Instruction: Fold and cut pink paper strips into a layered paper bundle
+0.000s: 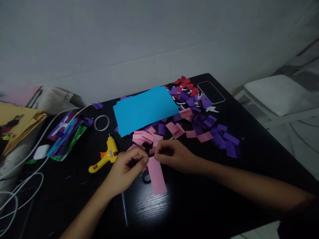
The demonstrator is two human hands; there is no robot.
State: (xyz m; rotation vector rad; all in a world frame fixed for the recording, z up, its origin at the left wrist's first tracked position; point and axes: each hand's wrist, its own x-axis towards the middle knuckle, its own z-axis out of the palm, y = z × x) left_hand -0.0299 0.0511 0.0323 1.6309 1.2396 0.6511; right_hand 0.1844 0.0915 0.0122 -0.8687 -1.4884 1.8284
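Observation:
A creased pink paper strip (157, 177) hangs between my hands over the black table. My left hand (128, 167) pinches its upper left corner, and the fingers of my right hand (171, 154) are closed on the upper right corner. Behind the strip, a black scissors handle (146, 178) shows in part; the scissors' tip pokes out past my right hand. Small folded pink paper pieces (147, 136) lie just beyond my fingers. To the left of my left hand rests a yellow glue gun (109, 154) with a lit orange spot.
Blue paper sheets (147, 108) lie at the back, with purple pieces (219, 137) and red pieces (188, 84) to their right. A phone (211, 92) is near the far right corner. Left are a tape ring (101, 122), coloured strips (67, 134) and white cables (37, 151). A pen (124, 209) lies in front.

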